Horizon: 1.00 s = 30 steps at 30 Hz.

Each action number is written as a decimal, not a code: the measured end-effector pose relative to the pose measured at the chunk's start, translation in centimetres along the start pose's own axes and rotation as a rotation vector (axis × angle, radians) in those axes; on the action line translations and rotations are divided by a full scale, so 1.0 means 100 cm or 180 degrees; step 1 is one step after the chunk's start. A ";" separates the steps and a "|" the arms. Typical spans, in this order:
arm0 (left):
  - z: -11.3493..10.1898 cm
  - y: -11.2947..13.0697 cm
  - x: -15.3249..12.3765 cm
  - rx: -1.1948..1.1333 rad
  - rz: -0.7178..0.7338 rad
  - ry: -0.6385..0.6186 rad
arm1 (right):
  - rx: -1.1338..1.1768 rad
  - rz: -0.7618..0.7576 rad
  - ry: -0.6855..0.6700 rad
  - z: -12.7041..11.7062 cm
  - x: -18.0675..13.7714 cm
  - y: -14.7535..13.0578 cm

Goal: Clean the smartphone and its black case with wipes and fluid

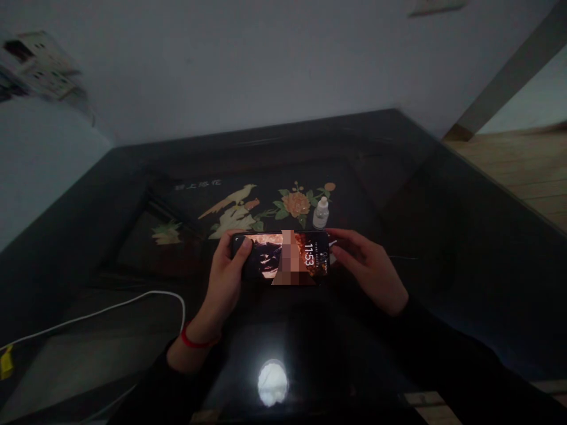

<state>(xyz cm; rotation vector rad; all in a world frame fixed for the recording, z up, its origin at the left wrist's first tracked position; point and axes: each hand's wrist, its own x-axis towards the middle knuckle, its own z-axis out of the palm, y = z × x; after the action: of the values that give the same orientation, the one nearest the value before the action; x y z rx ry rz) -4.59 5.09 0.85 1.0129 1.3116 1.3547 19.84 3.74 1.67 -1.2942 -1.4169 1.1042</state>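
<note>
A lit smartphone (261,257) lies sideways in front of me, its screen showing 11:53 turned on its side and a picture partly covered by a pixelated patch. My left hand (228,268) is closed on the phone's left end, thumb over the screen and fingers behind. At the other end, my right hand (370,265) has its index finger by the top corner and its thumb close to the right edge. A small white thing (333,243) shows between that thumb and finger; its kind is unclear. Just behind the phone stands a small white bottle (321,213), upright.
The dark glossy tabletop (274,136) bears a printed bird (237,200) and flowers (296,203). A white cable (133,300) runs along the left, near a yellow tag (6,363). Wall sockets (46,65) are at upper left. A round light reflection shines near the front.
</note>
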 end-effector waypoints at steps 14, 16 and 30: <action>0.022 0.016 -0.036 -0.0879 -0.2495 -0.1436 | -0.0649 -0.0166 -0.0182 -0.009 0.009 0.021; 0.025 0.014 -0.040 -0.1112 -0.2914 -0.1651 | -0.0628 -0.0157 -0.0345 -0.004 0.008 0.023; 0.034 -0.006 -0.064 -0.2306 -0.3842 -0.2542 | -0.0408 -0.0524 -0.0647 0.003 -0.004 -0.005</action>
<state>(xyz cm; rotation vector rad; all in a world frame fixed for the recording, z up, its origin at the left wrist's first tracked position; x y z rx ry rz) 0.02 -0.54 0.83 0.0795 0.4946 0.3043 19.50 3.26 2.10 -1.1541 -1.7376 1.0713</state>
